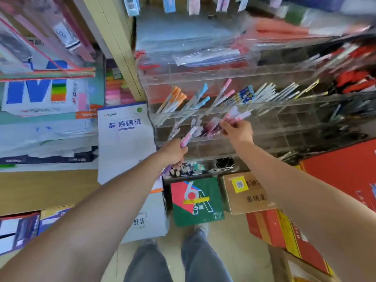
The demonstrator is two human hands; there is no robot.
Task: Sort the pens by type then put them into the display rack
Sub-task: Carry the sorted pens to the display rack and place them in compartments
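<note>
left hand (174, 152): fist round bunch of pink-purple pens (188, 136) | right hand (237, 130): pinching pink-capped pens (234, 117) | at clear acrylic display rack (284, 119)

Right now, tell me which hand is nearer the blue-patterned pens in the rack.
Right. The right hand is just below the blue-patterned pens; the left hand is lower, far to their left.

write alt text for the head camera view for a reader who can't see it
A person's left-hand grip holds a bunch of pastel pens while the right-hand grip pinches a few pink-and-white pens in front of a clear acrylic display rack. Its upper row holds orange-capped pens and blue-capped pens, grouped by cap colour.
</note>
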